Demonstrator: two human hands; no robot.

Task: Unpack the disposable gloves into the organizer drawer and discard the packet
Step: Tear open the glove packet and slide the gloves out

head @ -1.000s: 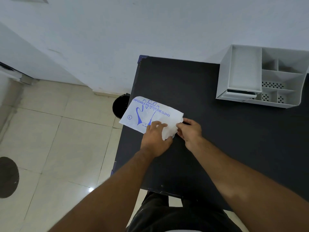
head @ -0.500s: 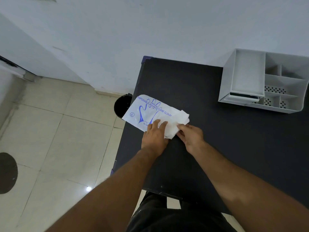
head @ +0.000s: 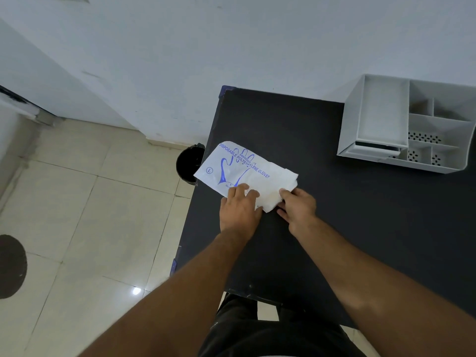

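Observation:
A white glove packet with blue print lies on the black table, its left end hanging over the table's left edge. My left hand presses flat on the packet's near edge. My right hand pinches the wad of white gloves sticking out of the packet's right end. The white organizer stands at the back right; its drawer front sits at the lower left of the unit, seemingly closed.
A black bin stands on the tiled floor just left of the table, partly under the packet's overhang. A white wall runs behind the table. A dark round patch lies on the floor at far left.
The gloves have slid a little further out of the packet's right end. My hands stay at the packet's near edge, and the view has shifted slightly.

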